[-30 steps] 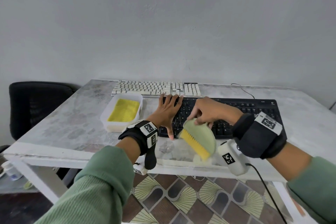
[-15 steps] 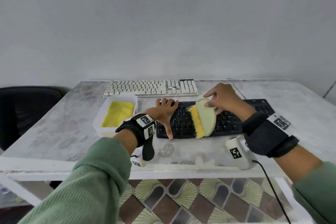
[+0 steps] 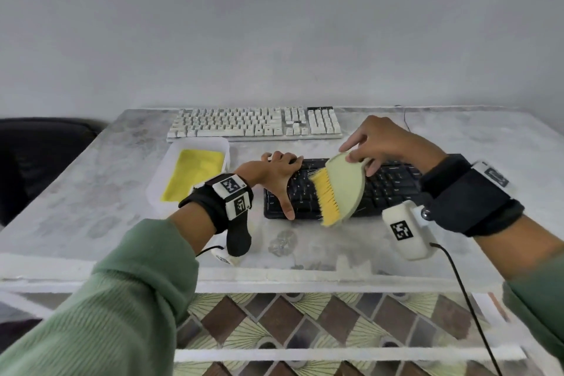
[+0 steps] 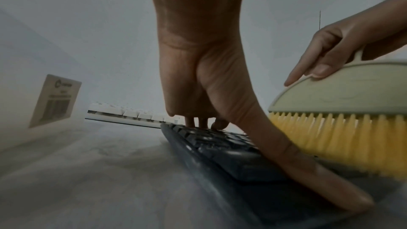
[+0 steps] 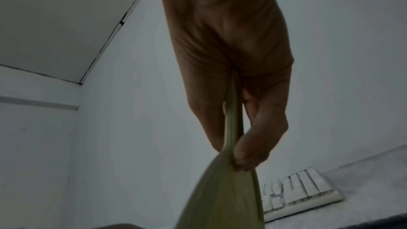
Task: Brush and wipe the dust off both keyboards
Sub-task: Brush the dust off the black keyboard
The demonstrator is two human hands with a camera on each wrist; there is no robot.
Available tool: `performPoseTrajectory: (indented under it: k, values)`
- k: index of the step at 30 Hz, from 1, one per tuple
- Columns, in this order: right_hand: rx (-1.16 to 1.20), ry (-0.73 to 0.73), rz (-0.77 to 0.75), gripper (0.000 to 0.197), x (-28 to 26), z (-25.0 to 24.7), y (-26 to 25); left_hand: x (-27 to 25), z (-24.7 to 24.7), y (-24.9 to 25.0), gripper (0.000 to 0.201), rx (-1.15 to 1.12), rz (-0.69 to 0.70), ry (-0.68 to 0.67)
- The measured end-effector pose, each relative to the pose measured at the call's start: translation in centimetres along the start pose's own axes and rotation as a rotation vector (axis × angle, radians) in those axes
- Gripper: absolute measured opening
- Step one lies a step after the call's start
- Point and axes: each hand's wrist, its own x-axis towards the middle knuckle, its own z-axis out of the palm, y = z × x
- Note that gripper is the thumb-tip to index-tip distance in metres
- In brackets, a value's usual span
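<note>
Holding the brush (image 3: 341,189) by its pale green back, the right hand (image 3: 384,143) pinched it between thumb and fingers, yellow bristles angled down and to the left over the black keyboard (image 3: 387,189). From the left wrist view the bristle tips looked to reach the keys near the keyboard's near edge, though blur made contact hard to confirm. Left hand (image 3: 274,174) lay released, gripping nothing: fingertips (image 4: 198,123) pressed on the far rows of keys, thumb stretched back along the keyboard's left end toward its front edge. Black keyboard sat on the desk (image 3: 91,192), close to the near side. White keyboard (image 3: 253,123) lay behind it, well apart from both hands, near the wall. White tray (image 3: 158,189) with a yellow cloth (image 3: 195,174) stood just left of the black keyboard. Dark chair (image 3: 36,162) beyond the desk's left edge.
</note>
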Motion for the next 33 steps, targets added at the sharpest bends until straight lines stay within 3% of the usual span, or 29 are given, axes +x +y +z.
performPoseTrajectory:
  k: [8,12,17,22,29,31,33]
  values:
    - [-0.04,0.035,-0.118,0.023,5.7,-0.8,-1.0,-1.2,0.4,-2.1,0.138,-0.076,-0.113,-0.082]
    - [-0.119,-0.08,-0.19,0.019,6.4,-0.1,-1.4,-2.0,0.6,-3.1,0.134,-0.116,-0.159,-0.086]
    - [-0.158,-0.305,-0.267,0.018,5.8,-0.3,-3.2,-2.1,0.5,-3.0,0.136,0.033,-0.144,-0.113]
    - [-0.166,-0.043,-0.237,0.02,7.9,0.2,-4.1,-2.3,0.9,-3.7,0.134,0.067,-0.111,-0.079]
    - [-0.232,-0.28,-0.217,0.022,6.1,0.6,-4.1,-2.6,1.2,-4.2,0.135,0.166,-0.055,-0.031]
    - [-0.194,-0.247,-0.201,0.02,6.5,-0.1,-4.5,-2.6,1.2,-4.2,0.135,0.156,-0.042,-0.022]
    - [-0.171,-0.091,-0.191,0.019,7.4,-0.2,-4.7,-2.7,1.2,-4.3,0.136,0.148,-0.032,-0.017]
